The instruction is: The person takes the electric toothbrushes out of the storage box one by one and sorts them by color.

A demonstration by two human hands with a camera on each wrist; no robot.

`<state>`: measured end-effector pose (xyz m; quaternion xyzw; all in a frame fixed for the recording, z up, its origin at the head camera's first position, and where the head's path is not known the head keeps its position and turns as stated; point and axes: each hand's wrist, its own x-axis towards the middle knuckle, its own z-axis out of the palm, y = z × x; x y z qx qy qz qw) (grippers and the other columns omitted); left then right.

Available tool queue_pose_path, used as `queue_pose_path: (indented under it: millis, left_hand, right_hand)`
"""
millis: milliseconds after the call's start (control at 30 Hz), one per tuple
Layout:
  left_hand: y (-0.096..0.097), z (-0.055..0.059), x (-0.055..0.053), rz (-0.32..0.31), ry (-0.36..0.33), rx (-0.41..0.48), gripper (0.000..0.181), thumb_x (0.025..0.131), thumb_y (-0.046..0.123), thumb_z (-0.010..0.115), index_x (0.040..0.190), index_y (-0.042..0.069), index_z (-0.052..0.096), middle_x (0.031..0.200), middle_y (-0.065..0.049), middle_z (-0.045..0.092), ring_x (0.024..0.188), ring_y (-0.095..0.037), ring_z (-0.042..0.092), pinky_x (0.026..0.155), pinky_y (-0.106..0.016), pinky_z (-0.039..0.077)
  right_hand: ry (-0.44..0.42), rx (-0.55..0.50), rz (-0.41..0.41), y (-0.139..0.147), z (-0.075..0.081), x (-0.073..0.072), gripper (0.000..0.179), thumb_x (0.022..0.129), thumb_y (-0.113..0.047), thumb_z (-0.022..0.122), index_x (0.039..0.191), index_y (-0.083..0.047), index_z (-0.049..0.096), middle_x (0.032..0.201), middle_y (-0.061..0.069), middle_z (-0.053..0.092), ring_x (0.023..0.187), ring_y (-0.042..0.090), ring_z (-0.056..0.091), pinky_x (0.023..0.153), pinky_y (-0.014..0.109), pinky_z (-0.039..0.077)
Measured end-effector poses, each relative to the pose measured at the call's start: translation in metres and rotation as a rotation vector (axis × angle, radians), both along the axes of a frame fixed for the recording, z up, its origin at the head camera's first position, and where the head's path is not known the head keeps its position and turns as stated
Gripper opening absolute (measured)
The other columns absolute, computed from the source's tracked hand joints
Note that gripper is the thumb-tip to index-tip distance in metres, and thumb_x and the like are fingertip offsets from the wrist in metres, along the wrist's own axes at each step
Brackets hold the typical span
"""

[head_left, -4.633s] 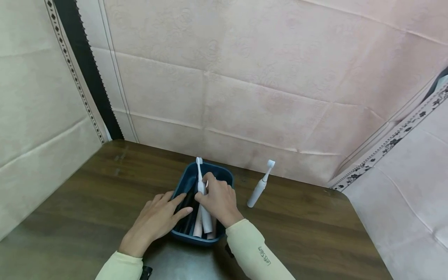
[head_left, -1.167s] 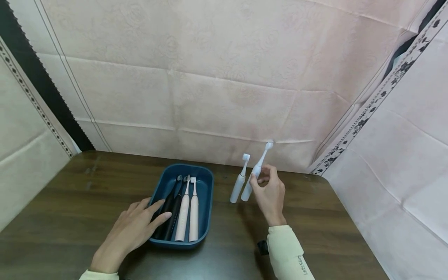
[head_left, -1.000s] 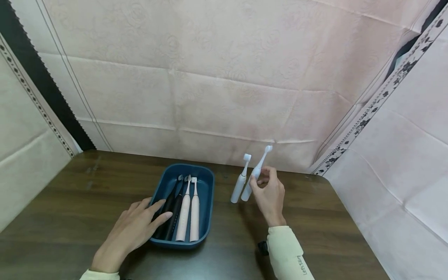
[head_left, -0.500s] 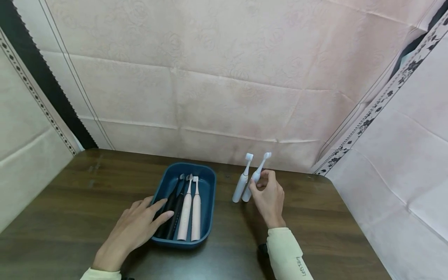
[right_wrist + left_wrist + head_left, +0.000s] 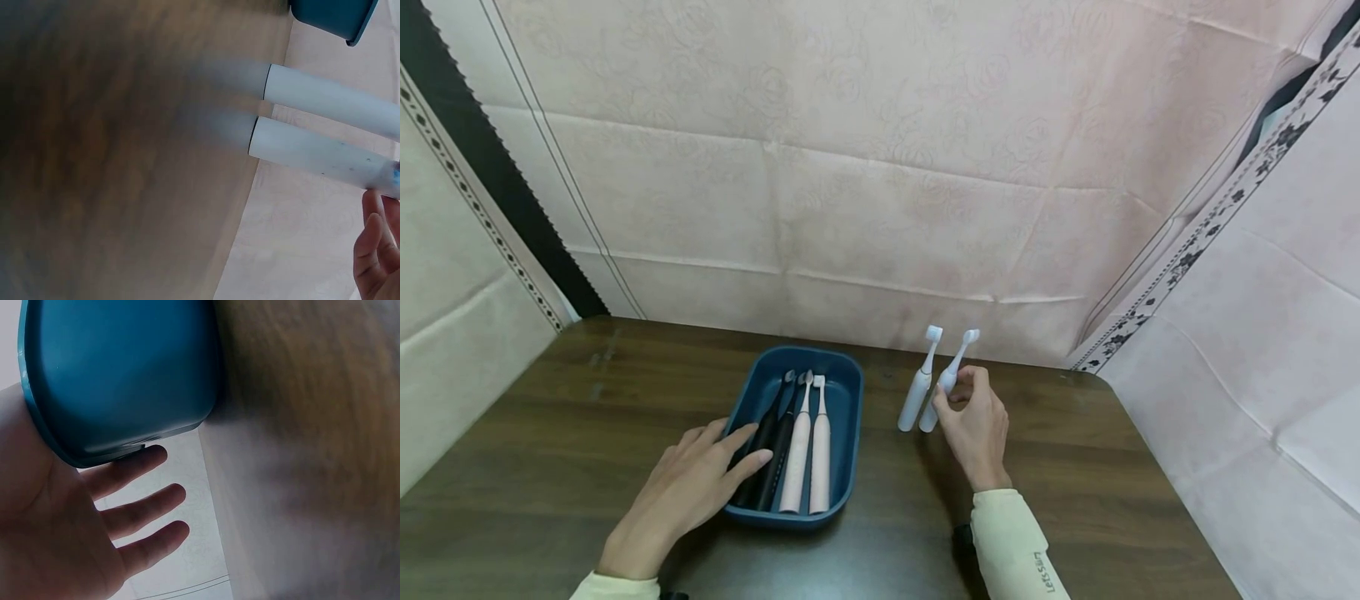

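Observation:
On the table, two white electric toothbrushes stand upright side by side. My right hand pinches the right toothbrush by its handle between thumb and fingers; in the right wrist view its base meets the table. Just left of it, the other standing toothbrush is untouched. My left hand lies over the left rim of a blue bin, fingers extended, with thumb and index finger reaching inside. In the bin lie black toothbrushes, partly hidden by that hand, and two pale pink toothbrushes.
The brown wooden table ends at a back edge close behind the standing toothbrushes. Pale cloth hangs behind it, with more cloth at both sides.
Earlier my right hand was lifting a white toothbrush out of the bin. It has since been lowered upright beside the other white one. Over the last half second almost nothing moves.

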<state>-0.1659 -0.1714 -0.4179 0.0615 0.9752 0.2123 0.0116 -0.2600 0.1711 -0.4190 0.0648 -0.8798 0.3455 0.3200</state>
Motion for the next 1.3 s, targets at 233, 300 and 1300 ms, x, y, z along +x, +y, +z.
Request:
queue_pose_path:
  millis: [233,300,1300]
  left_hand:
    - [0.002,0.001,0.001,-0.004,0.0,0.0,0.072,0.102,0.064,0.043,0.145,0.009,0.057,0.145,-0.034,0.045,0.128,-0.059,0.041,0.095,-0.079,0.033]
    - [0.003,0.002,0.001,-0.006,0.003,0.001,0.072,0.102,0.064,0.043,0.144,0.009,0.057,0.145,-0.034,0.046,0.128,-0.059,0.041,0.095,-0.079,0.034]
    - [-0.003,-0.002,0.0,-0.032,0.011,0.001,0.073,0.103,0.063,0.042,0.145,0.006,0.056,0.145,-0.037,0.044,0.127,-0.061,0.041,0.095,-0.079,0.033]
  right_hand:
    - [-0.023,0.009,-0.001,0.002,0.004,0.003,0.032,0.087,-0.014,0.078,0.111,-0.007,0.058,0.094,0.008,0.072,0.074,0.021,0.07,0.062,0.044,0.05]
    - [-0.03,0.009,-0.005,0.003,0.005,0.005,0.032,0.087,-0.014,0.078,0.111,-0.007,0.058,0.094,0.008,0.073,0.074,0.021,0.07,0.062,0.044,0.05]
    - [0.088,-0.054,-0.016,0.018,0.023,0.053,0.034,0.088,-0.013,0.079,0.115,-0.007,0.061,0.104,0.004,0.072,0.079,0.02,0.07,0.064,0.039,0.049]
